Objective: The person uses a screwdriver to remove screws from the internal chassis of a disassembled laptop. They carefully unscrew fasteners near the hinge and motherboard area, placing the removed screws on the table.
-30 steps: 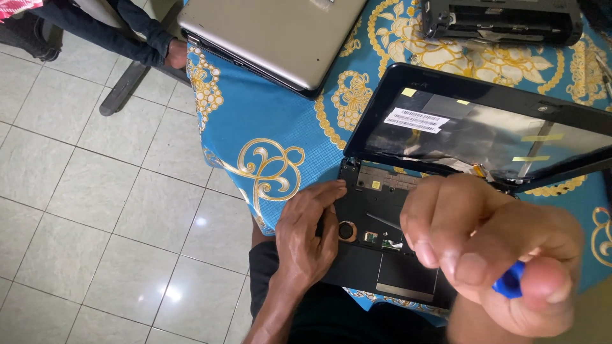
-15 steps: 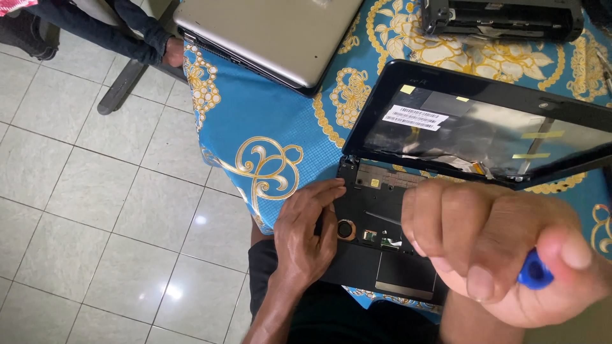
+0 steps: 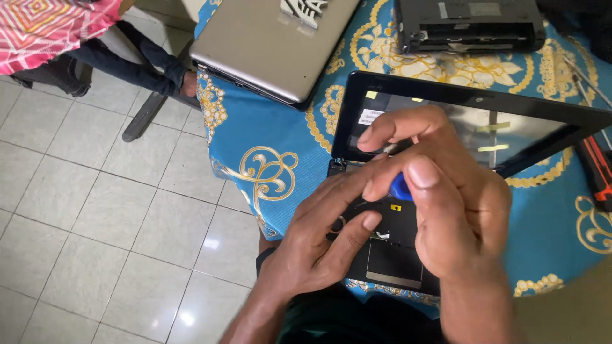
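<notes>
The small black opened laptop [image 3: 408, 255], keyboard removed, lies under the left hand [image 3: 319, 245] pressing flat while the right hand [image 3: 446, 191] pinches a blue-handled screwdriver [image 3: 400, 188].

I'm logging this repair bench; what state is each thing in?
Small black laptop: lid open, keyboard removed.
Silver laptop: lid closed.
Black laptop base at the far edge: underside up, bay empty.
Blue-handled tool: pinched in right hand.
Left hand: resting on black laptop.

Small black laptop [image 3: 408, 255] open, keyboard removed, blue-handled screwdriver [image 3: 400, 188] above
</notes>
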